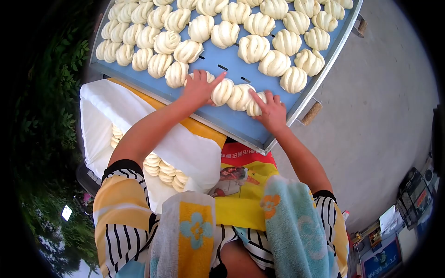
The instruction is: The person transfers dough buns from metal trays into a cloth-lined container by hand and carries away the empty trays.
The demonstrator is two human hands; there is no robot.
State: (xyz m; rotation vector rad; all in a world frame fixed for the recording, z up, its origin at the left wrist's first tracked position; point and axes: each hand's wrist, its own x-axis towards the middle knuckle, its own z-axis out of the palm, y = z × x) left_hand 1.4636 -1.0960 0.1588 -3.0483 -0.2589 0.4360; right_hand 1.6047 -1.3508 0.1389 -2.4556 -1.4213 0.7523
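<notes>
A short row of pale twisted dough rolls (240, 97) sits between my hands, low over or on the blue tray (218, 121) near its front edge; I cannot tell whether it touches the surface. My left hand (200, 88) curls over the row's left end, its thumb stretched along the rolls and part of a roll hidden beneath it. At the other end, my right hand (272, 111) grips the last roll with its thumb and fingers. Many similar twisted rolls (254, 49) lie in rows across the tray's back and sides.
The tray has a raised metal rim and wooden-grip handles (311, 113) on its right. Below left, a white cloth (197, 150) partly covers more twisted rolls (162, 169). A red and yellow apron (245, 185) and a blue towel (294, 217) hang in front of me.
</notes>
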